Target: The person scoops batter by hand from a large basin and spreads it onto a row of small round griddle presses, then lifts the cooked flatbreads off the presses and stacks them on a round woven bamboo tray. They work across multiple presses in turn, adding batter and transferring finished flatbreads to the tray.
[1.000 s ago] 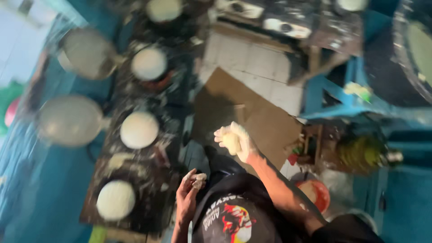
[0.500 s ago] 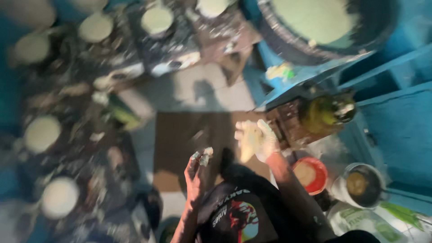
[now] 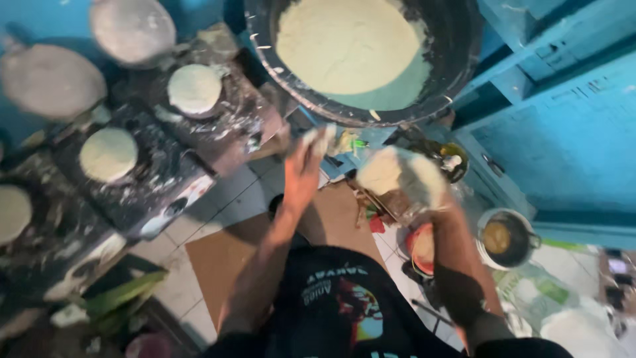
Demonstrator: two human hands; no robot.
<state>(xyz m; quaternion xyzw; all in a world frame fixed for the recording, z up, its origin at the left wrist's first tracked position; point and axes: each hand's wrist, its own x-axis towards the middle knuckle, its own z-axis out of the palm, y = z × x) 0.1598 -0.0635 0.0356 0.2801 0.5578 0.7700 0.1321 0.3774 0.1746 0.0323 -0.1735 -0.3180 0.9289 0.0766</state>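
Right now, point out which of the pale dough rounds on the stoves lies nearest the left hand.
The round on the burner closest to the big black basin. It sits nearest the raised left hand; the other rounds lie farther left.

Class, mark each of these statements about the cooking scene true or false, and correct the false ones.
1. The right hand is coated in pale batter. True.
2. The large black basin is empty. False: it holds pale batter.
3. Round pale cakes sit on the stoves at the person's left. True.
4. The floor is bare wood. False: white tiles with brown cardboard.
5. The left hand grips a ladle. False: no ladle shows.
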